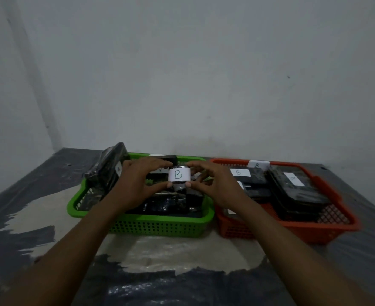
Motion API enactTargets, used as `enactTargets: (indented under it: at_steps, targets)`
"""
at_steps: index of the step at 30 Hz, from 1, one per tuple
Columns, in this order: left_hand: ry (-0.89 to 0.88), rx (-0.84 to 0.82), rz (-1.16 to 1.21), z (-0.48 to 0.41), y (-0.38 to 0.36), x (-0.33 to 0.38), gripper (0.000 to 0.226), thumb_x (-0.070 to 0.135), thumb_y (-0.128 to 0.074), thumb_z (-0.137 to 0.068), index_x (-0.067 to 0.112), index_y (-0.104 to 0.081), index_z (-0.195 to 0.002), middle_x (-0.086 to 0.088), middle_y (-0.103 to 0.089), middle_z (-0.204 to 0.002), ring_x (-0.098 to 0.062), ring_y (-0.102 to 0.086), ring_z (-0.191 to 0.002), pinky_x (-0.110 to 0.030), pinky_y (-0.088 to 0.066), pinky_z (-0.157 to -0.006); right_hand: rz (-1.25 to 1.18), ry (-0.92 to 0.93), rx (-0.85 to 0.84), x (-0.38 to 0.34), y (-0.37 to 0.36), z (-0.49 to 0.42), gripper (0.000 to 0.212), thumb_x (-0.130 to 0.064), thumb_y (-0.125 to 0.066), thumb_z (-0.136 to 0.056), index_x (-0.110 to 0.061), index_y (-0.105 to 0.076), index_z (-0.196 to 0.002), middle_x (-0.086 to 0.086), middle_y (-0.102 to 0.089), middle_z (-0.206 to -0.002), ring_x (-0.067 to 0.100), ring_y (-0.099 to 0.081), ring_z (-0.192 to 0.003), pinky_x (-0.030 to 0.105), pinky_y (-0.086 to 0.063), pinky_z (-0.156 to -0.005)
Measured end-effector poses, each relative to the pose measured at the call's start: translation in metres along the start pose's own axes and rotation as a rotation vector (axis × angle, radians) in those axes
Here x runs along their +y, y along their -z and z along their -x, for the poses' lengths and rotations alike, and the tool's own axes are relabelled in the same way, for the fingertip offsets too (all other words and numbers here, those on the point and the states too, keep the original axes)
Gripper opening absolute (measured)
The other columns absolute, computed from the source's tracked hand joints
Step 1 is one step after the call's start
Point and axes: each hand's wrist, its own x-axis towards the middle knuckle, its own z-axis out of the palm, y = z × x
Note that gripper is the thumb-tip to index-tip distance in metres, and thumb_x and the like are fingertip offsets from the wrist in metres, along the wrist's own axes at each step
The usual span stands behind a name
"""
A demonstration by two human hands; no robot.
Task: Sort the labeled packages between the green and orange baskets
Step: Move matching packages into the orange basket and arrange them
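Package marked B [179, 175] hangs over the green basket [171, 219], pinched at both ends by fingers [160, 164] of the left hand [135, 184] and right hand [215, 186]. Sorting step: it likely needs carrying right into the orange basket [303, 226], beside other B-labelled packages [240, 172].

A dark, glossy plastic sheet [182, 288] covers the worktop [347, 250], worn to a pale patch [160, 252] toward its front middle. A plain grey-white wall [182, 74] meets its far edge.
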Motion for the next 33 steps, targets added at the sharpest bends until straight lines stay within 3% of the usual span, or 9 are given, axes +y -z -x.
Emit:
enactTargets:
  at_steps: [3,7,10,16,21,23,25,29,33]
  targets:
    - [-0.029,0.001,0.007,-0.007,-0.008,0.017,0.052,0.047,-0.078,-0.081,0.031,-0.064,-0.130,0.014,-0.069,-0.120,-0.012,-0.062,-0.111,-0.049,-0.044,-0.095,0.026,-0.014,0.010,-0.001,0.023,0.010,0.048,-0.026,-0.084,-0.080,-0.028,-0.066,-0.125,-0.008,-0.070,-0.106,0.008,-0.067,-0.081,0.021,-0.058,-0.071]
    - [-0.105,0.013,-0.023,-0.022,-0.028,0.049,0.050,0.052,-0.072,-0.084,0.035,-0.061,-0.130,0.014,-0.067,-0.117,-0.013,-0.056,-0.108,-0.036,-0.028,-0.089,0.090,-0.048,0.025,0.001,0.063,0.026,0.049,-0.033,-0.085,-0.078,-0.028,-0.068,-0.123,-0.012,-0.071,-0.103,0.006,-0.068,-0.084,0.024,-0.059,-0.073]
    - [-0.168,-0.009,-0.037,-0.040,-0.048,0.078,0.046,0.051,-0.073,-0.083,0.036,-0.063,-0.125,0.014,-0.069,-0.111,-0.015,-0.054,-0.102,-0.035,-0.023,-0.082,0.138,-0.086,0.036,0.006,0.096,0.043,0.047,-0.035,-0.086,-0.076,-0.030,-0.069,-0.120,-0.016,-0.069,-0.111,0.003,-0.067,-0.089,0.022,-0.059,-0.075]
    - [-0.192,-0.103,-0.070,-0.076,-0.096,0.133,0.037,0.054,-0.072,-0.081,0.040,-0.064,-0.114,0.019,-0.063,-0.097,-0.013,-0.052,-0.098,-0.036,-0.023,-0.079,0.491,-0.086,-0.026,0.022,0.155,0.062,0.051,-0.038,-0.082,-0.079,-0.034,-0.065,-0.127,-0.014,-0.066,-0.114,0.003,-0.062,-0.100,0.023,-0.054,-0.082]
    - [-0.186,-0.250,-0.186,-0.090,-0.134,0.158,0.038,0.062,-0.069,-0.078,0.036,-0.064,-0.106,0.013,-0.068,-0.103,-0.019,-0.052,-0.106,-0.040,-0.026,-0.087,0.867,-0.105,-0.226,0.039,0.173,0.060,0.044,-0.048,-0.079,-0.077,-0.035,-0.069,-0.118,-0.009,-0.071,-0.109,0.013,-0.064,-0.095,0.034,-0.052,-0.079]
    - [-0.190,-0.336,-0.259,-0.094,-0.146,0.164,0.043,0.064,-0.068,-0.078,0.034,-0.065,-0.109,0.009,-0.067,-0.106,-0.022,-0.051,-0.110,-0.043,-0.027,-0.093,0.988,-0.102,-0.322,0.047,0.173,0.059,0.046,-0.055,-0.074,-0.076,-0.034,-0.070,-0.117,-0.008,-0.071,-0.110,0.014,-0.063,-0.099,0.036,-0.050,-0.085]
    - [-0.208,-0.398,-0.329,-0.097,-0.157,0.170,0.047,0.063,-0.069,-0.078,0.031,-0.065,-0.112,0.004,-0.067,-0.113,-0.025,-0.051,-0.117,-0.048,-0.025,-0.103,1.067,-0.095,-0.388,0.056,0.172,0.059,0.048,-0.060,-0.070,-0.076,-0.034,-0.069,-0.116,-0.007,-0.068,-0.113,0.017,-0.058,-0.107,0.040,-0.042,-0.095]
    - [-0.215,-0.463,-0.422,-0.104,-0.174,0.176,0.052,0.061,-0.072,-0.077,0.028,-0.065,-0.117,0.001,-0.065,-0.124,-0.027,-0.046,-0.128,-0.051,-0.018,-0.112,1.139,-0.098,-0.439,0.070,0.165,0.059,0.049,-0.061,-0.071,-0.073,-0.034,-0.067,-0.114,-0.004,-0.064,-0.118,0.021,-0.048,-0.120,0.045,-0.024,-0.102]
    - [-0.202,-0.505,-0.493,-0.105,-0.185,0.176,0.047,0.059,-0.074,-0.075,0.028,-0.068,-0.109,0.001,-0.066,-0.119,-0.026,-0.049,-0.125,-0.052,-0.013,-0.115,1.187,-0.098,-0.482,0.078,0.153,0.057,0.036,-0.054,-0.073,-0.071,-0.026,-0.073,-0.094,0.006,-0.066,-0.109,0.027,-0.046,-0.121,0.045,-0.009,-0.101]
